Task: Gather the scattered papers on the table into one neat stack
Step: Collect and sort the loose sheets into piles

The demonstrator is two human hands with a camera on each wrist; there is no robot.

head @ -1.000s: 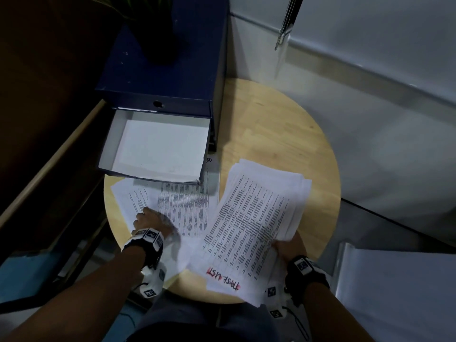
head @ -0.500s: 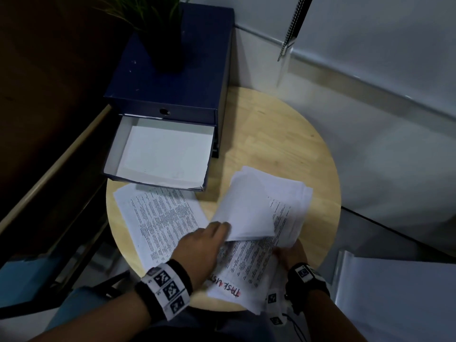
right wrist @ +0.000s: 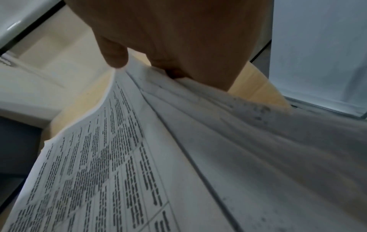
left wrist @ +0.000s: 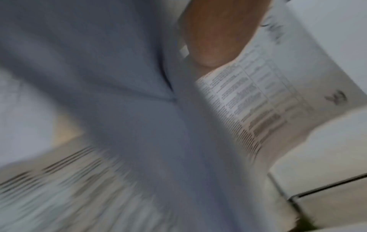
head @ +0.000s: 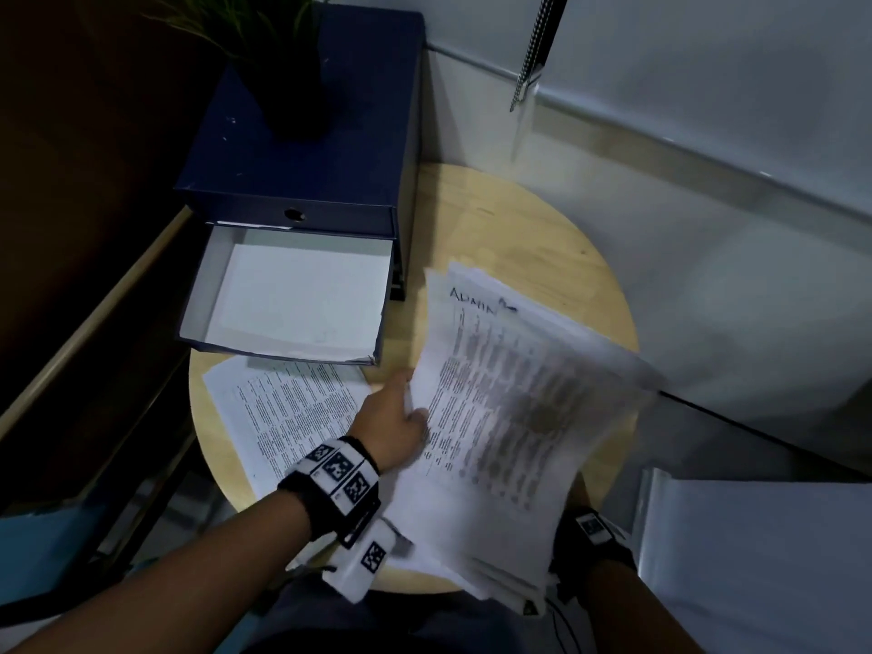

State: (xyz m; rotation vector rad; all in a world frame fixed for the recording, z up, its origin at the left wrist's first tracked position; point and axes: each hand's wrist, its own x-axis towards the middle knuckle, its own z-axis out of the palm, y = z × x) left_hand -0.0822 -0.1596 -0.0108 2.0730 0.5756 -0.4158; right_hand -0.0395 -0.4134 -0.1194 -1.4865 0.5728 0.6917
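Note:
A fanned stack of printed papers point(head: 509, 417) lies tilted over the right half of the round wooden table point(head: 509, 228). Its top sheet is marked "ADMIN". My left hand point(head: 408, 405) pinches that top sheet at its left edge, with the thumb point(left wrist: 214, 39) on the print. Papers hide my right hand in the head view, where only its wristband point(head: 592, 528) shows. In the right wrist view my right hand point(right wrist: 147, 66) grips the stack point(right wrist: 178, 141) at its near right edge. One printed sheet point(head: 283, 408) lies flat on the table's left side, partly under the drawer.
A dark blue drawer box point(head: 302, 148) stands at the table's back left with a potted plant point(head: 292, 63) on top. Its lower drawer point(head: 292, 295) is pulled out over the table. A pale wall runs along the right, and a white panel point(head: 755, 559) stands beside the table.
My left hand lifted a sheet from the left side, carried it right and laid it over the stack. The "ADMIN" sheet now covers the "TASK LIST" page. The right hand kept its hold.

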